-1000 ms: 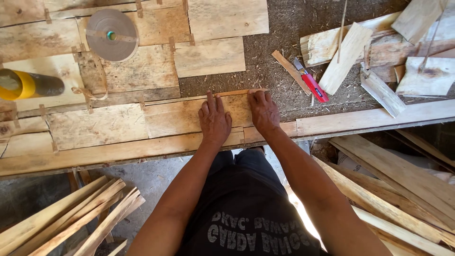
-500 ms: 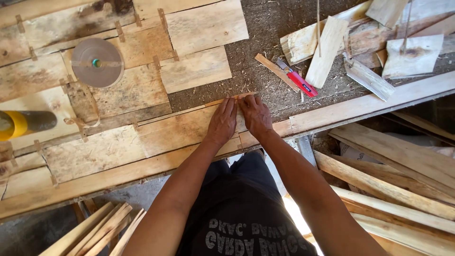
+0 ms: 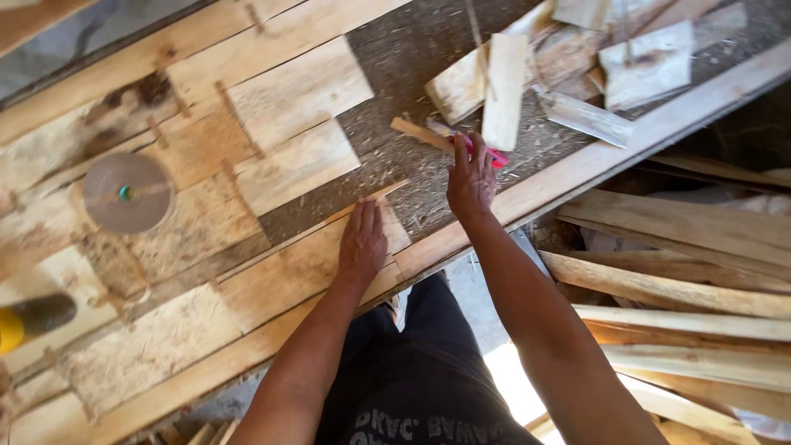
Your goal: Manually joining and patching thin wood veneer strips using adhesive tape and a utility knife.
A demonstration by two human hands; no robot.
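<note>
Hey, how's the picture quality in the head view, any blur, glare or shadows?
Head view: even daylight on the wooden panel; left hand and right hand fairly sharp; grinder disc slightly soft; a blown-out bright patch on the floor below; the frame is tilted, edges somewhat stretched.

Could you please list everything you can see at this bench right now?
workbench: one, pale patched wooden boards, fills the left and middle.
thin strip: one, light wood, lies slanted on the bench under the left hand.
red-handled tool: one, red, on the dusty patch at the right hand's fingertips, mostly hidden.
wood offcuts: several, pale, heaped at upper right.
grey disc: one, green centre, on the bench at left.
yellow-and-black object: one, left edge, cut off.
long planks: many, pale, stacked below the bench at right.
left hand: flat on the strip.
right hand: reaching to the red-handled tool, fingers spread.
</note>
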